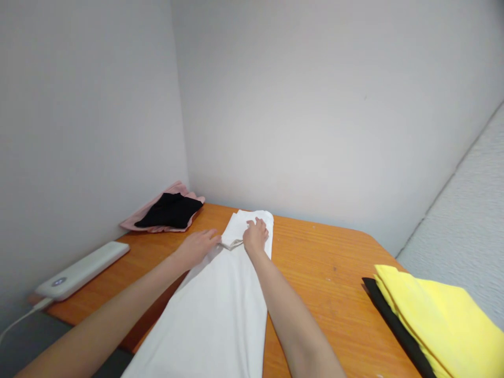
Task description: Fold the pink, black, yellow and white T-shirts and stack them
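A long white garment (212, 310) lies lengthwise on the wooden table, its near end running toward me out of the view. At the far end a part of it is folded over, with a crumpled edge showing between my hands. My left hand (199, 247) is at the left side of this fold, fingers stretched out and the tips touching its corner. On top of the folded part rests my right hand (255, 236), its fingers spread and slightly bent on the fabric. Neither palm is visible.
At the back left, black cloth (169, 210) lies on pink cloth (179, 187). A white device (84, 270) with a cable sits along the left edge of the wooden table (315, 273). Folded yellow cloth (449, 315) rests on black fabric (394, 320) at right. Walls stand behind and left.
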Demonstrator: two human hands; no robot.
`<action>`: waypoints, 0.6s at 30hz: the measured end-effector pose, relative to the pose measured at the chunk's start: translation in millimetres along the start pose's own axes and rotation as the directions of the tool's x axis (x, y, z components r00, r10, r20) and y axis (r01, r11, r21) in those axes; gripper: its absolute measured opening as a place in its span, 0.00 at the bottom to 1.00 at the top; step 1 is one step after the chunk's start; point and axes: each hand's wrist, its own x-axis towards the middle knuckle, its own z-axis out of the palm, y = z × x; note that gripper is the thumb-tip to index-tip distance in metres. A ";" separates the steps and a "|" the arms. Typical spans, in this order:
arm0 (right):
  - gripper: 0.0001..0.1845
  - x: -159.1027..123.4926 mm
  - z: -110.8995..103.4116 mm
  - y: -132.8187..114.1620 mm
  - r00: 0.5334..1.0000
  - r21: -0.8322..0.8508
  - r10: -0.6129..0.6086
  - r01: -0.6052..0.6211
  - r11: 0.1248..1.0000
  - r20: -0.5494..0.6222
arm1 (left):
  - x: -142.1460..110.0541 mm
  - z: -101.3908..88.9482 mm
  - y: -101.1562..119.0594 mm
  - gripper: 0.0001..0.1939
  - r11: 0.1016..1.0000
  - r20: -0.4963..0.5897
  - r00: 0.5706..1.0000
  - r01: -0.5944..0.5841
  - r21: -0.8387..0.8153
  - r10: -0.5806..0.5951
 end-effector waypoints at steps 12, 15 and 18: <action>0.14 -157.9 -137.7 35.9 0.927 -0.049 -0.300 0.318 0.947 0.226 | -223.8 -38.4 59.3 0.25 0.672 0.134 0.744 0.654 -0.347 -0.654; 0.07 -220.2 -164.3 44.5 0.962 -0.025 -0.218 0.225 0.974 0.165 | -251.8 -32.3 71.6 0.30 0.498 0.272 0.633 0.754 -0.429 -0.725; 0.11 -268.5 -175.8 42.2 0.993 0.009 -0.100 0.099 0.995 0.063 | -253.0 -21.8 82.5 0.30 0.391 0.358 0.648 0.722 -0.571 -0.672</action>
